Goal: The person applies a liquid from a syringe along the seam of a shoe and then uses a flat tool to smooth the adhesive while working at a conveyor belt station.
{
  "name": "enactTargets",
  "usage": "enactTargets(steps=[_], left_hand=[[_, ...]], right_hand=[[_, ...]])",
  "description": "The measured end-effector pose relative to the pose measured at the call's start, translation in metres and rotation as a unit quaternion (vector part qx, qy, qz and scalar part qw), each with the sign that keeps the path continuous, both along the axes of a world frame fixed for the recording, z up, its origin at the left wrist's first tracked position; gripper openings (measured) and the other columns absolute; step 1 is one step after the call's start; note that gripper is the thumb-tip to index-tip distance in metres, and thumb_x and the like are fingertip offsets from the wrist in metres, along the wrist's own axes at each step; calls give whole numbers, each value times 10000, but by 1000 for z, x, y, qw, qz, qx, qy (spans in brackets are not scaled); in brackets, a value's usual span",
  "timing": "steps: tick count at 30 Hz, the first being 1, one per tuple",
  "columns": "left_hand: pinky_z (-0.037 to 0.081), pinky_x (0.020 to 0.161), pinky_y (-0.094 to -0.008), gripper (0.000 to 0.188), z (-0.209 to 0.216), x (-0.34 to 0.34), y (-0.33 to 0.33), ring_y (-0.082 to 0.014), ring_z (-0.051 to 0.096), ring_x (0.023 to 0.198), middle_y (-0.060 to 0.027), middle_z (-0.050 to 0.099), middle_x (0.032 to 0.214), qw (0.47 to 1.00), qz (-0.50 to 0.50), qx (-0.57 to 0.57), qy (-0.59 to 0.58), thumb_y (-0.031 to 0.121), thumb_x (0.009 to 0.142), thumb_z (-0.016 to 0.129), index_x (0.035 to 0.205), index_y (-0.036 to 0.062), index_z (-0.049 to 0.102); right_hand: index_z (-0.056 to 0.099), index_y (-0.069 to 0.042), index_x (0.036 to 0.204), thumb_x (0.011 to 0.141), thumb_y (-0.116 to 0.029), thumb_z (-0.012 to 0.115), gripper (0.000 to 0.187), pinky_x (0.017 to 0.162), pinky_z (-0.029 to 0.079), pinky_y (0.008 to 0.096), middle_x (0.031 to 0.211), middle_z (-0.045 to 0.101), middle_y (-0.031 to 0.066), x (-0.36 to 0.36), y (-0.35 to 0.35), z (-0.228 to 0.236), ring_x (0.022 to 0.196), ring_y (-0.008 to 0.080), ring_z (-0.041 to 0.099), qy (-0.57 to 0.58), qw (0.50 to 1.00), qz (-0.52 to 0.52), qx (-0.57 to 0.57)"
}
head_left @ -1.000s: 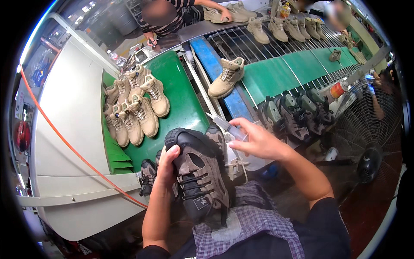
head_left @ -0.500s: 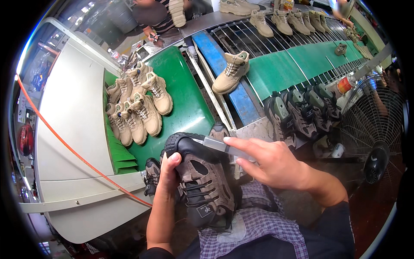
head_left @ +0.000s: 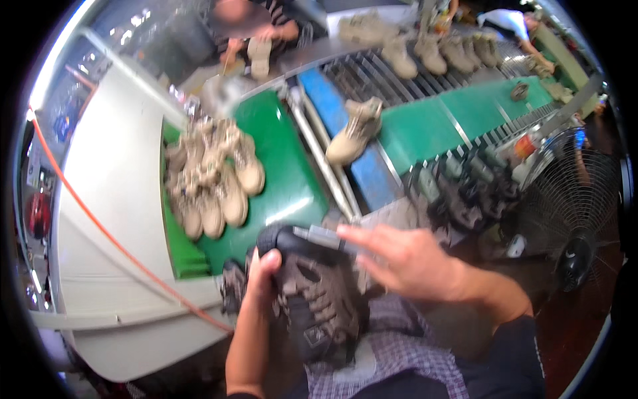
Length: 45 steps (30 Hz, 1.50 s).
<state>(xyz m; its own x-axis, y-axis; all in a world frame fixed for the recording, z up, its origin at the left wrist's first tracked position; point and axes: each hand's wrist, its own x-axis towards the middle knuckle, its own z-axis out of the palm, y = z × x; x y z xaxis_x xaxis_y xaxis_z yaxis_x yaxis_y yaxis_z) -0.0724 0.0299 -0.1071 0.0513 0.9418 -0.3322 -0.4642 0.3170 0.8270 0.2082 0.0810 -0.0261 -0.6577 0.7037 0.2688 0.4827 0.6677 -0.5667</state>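
Note:
In my left hand (head_left: 263,276) is a grey-brown and black lace-up shoe (head_left: 318,289), toe pointing away from me. The thumb presses on the side near the toe; the other fingers are hidden behind the shoe. My right hand (head_left: 415,263) grips a slim utility knife (head_left: 325,237) with a greyish, translucent handle, its forefinger stretched along it. The knife's tip lies at the black toe, by the sole edge; blur hides whether it touches. Below the shoe, a checked cloth (head_left: 419,362) covers my lap.
Beige boots (head_left: 226,193) crowd a green belt at left; a single beige boot (head_left: 354,133) stands on the blue frame. Dark shoes (head_left: 458,193) line the rack's near side. A fan (head_left: 575,256) is at right. Across the bench, a person (head_left: 266,33) handles a beige shoe.
The view has shifted and blurred. My hands keep their holds on shoe and knife, which sit slightly lower in the picture. The person opposite has lowered the beige shoe; another person shows at far right.

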Motion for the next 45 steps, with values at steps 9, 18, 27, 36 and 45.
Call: enactTargets(steps=[9, 18, 27, 36, 45], left_hand=[[545, 912, -378, 709, 2, 6, 6, -250, 681, 1016, -140, 687, 1151, 997, -13, 73, -5, 461, 770, 730, 1266, -25, 586], [527, 932, -388, 700, 8, 1, 5, -245, 653, 1063, -145, 672, 1163, 995, -21, 86, -35, 410, 777, 733, 1280, -48, 566], [531, 899, -373, 671, -9, -6, -1, -245, 664, 1003, -143, 685, 1116, 995, 5, 89, -54, 444, 787, 694, 1229, -53, 602], [535, 890, -368, 670, -14, -15, -10, -241, 666, 1004, -140, 684, 1122, 995, 14, 80, -63, 454, 795, 691, 1231, -47, 606], [582, 884, -408, 644, -32, -23, -14, -279, 716, 970, -158, 722, 1112, 992, 32, 89, -82, 442, 812, 699, 1235, -37, 622]], right_hand=[[486, -194, 1465, 971, -279, 629, 522, 587, 573, 438, 944, 674, 116, 1, -2, 1, 683, 337, 683, -8, 1000, -14, -7], [470, -158, 1476, 977, -274, 627, 536, 631, 574, 457, 1079, 701, 161, 0, -7, 12, 751, 369, 701, -11, 999, -33, -25], [541, -9, 1413, 965, -188, 687, 504, 794, 551, 333, 1249, 679, 195, -9, -11, -6, 936, 214, 700, 125, 978, -74, -149], [537, 3, 1414, 979, -144, 666, 477, 937, 520, 315, 1256, 676, 160, -12, -15, -13, 1096, 191, 660, 115, 959, -78, -246], [538, 3, 1416, 985, -131, 658, 467, 923, 526, 312, 1241, 680, 142, -15, -18, -14, 1092, 165, 651, 125, 957, -65, -253]])
